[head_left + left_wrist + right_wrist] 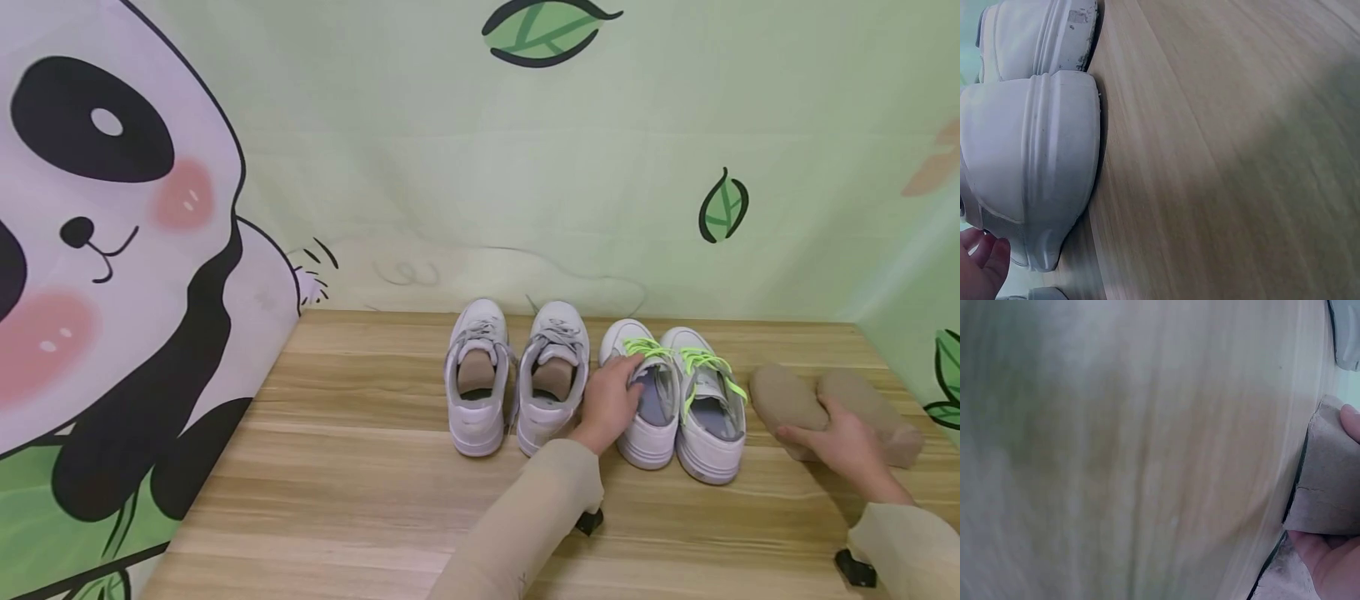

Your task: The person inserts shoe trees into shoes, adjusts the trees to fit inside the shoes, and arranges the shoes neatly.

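Note:
My left hand (609, 398) is at the left sneaker (651, 440) of a white pair with neon green laces, its fingers and thumb pinching the side of the collar. In the left wrist view, the fingertips (997, 253) sit against that shoe's upper. The right sneaker (714, 450) of the pair stands beside it. Over at the right, my right hand (847, 437) grips a tan cardboard-like shoe insert (783, 396), thumb on its left side. A second tan shoe insert (873, 408) lies alongside. The right wrist view shows the gripped insert's blunt end (1325, 481) between thumb and fingers.
Left of my left hand stands another white pair, a left sneaker (477, 417) and a right sneaker (551, 400), with grey laces and tan inserts inside. All rest on a wood-grain surface (337, 467) ending at a green wall (390, 167) with a printed panda.

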The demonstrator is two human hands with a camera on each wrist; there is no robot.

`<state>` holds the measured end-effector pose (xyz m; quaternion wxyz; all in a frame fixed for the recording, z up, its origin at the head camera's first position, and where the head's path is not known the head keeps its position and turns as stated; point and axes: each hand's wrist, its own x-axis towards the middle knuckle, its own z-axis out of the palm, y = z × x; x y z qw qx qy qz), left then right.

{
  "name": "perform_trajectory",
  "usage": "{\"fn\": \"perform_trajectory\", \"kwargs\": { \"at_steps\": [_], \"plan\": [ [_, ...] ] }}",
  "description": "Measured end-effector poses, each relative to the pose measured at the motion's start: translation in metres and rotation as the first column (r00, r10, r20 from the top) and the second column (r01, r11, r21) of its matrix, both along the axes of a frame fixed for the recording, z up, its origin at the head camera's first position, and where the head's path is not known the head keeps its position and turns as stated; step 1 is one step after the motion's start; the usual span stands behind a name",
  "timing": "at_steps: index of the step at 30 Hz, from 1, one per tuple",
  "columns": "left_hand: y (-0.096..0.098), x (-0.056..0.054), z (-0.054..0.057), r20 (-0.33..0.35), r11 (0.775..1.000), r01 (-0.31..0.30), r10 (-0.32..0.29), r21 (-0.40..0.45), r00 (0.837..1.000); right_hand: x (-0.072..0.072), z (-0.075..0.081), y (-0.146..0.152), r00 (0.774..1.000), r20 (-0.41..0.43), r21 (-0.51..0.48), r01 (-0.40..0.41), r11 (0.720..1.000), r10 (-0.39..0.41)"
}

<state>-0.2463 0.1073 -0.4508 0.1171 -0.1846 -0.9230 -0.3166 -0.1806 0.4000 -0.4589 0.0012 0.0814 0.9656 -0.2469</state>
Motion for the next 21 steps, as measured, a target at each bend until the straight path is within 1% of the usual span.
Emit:
{"fn": "perform_trajectory", "kwargs": {
  "at_steps": [10, 21],
  "plan": [
    [0.004, 0.000, 0.005, -0.019, 0.994, -0.071, 0.070, -0.082, 0.997, -0.002, -0.004, 0.003, 1.000, 0.014, 0.002, 0.004, 1.000, -0.004],
    [0.006, -0.002, 0.010, -0.059, 0.988, -0.103, 0.097, -0.114, 0.994, -0.002, -0.003, 0.003, 1.000, 0.015, 0.010, -0.002, 1.000, 0.002]
  ]
}}
